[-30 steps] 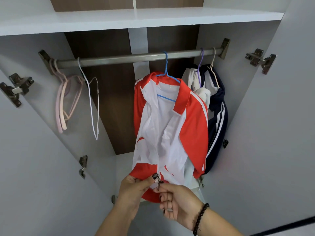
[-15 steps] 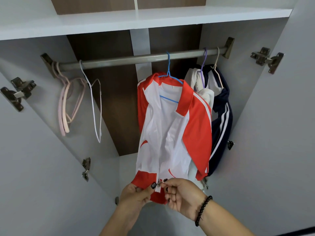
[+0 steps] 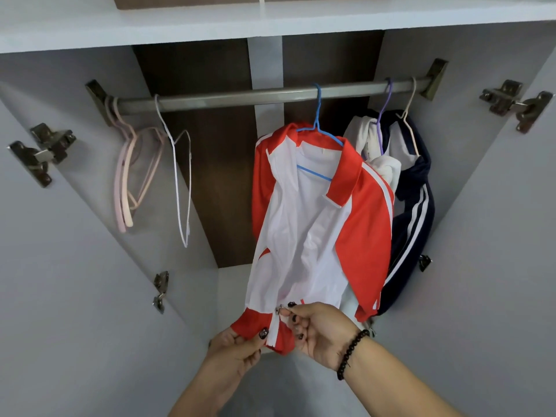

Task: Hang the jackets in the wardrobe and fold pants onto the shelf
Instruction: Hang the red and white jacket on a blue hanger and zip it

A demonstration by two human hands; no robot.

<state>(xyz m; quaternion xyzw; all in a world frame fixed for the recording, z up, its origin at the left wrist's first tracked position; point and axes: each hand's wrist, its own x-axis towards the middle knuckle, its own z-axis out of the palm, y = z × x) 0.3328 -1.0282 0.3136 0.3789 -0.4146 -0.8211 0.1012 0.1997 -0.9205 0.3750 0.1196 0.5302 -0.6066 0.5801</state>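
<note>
The red jacket (image 3: 355, 236) hides most of the navy jacket (image 3: 418, 212) behind.

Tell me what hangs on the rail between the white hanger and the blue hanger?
Nothing: in the head view that stretch of the rail is bare between the white hanger and the blue hanger carrying the red jacket.

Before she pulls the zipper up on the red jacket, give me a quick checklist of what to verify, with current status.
1. Red jacket hangs on blue hanger, hooked over rail: ok.
2. Left hand grips the hem beside the zipper: ok.
3. Right hand pinches the zipper pull: ok.
4. Both zipper sides joined at the bottom: ok.
5. Teeth above the pull free of snagged fabric: cannot tell.
6. Navy jacket clear of the zipper path: ok.
</note>
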